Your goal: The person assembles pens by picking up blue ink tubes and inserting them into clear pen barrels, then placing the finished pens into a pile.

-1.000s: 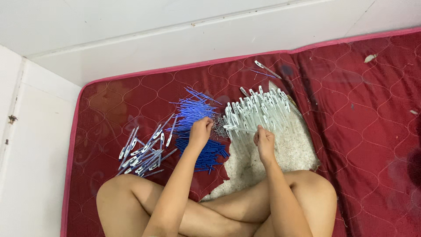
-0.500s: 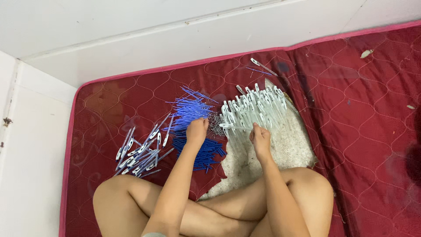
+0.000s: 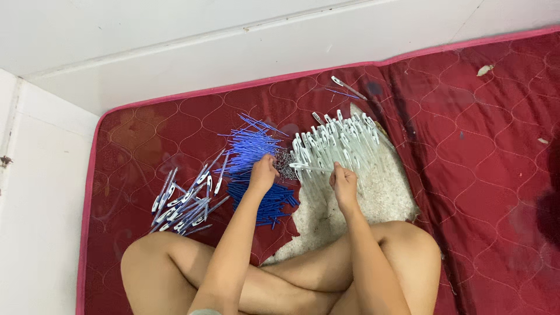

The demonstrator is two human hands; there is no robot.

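Nearest the camera are the person's crossed bare legs (image 3: 280, 274), seated on a dark red quilted mattress with a pink piped edge (image 3: 484, 175). Both forearms reach forward from there.

The right hand (image 3: 344, 182) is closed in a pinch on one end of a slim clear plastic pen barrel with a white clip (image 3: 309, 168). The barrel lies level, its long axis running left to right between the two hands, with its free end pointing toward the left hand (image 3: 263, 173). The left hand is curled loosely, fingertips down beside a small heap of tiny grey metal springs (image 3: 286, 165); whether it grips anything I cannot tell. It is the nearer hand to that heap and to the blue parts.

Under and beyond the left hand lie a stack of dark blue pen caps (image 3: 268, 201) and a fan of thin blue ink refills (image 3: 251, 146). Further left rests a loose pile of assembled blue-and-clear pens (image 3: 186, 201).

Beyond the right hand, a spread of empty clear barrels (image 3: 338, 143) lies on a patch of worn white cloth (image 3: 373, 198). No containers are present; everything rests in open piles. At the far edge stands a white wall (image 3: 175, 35).
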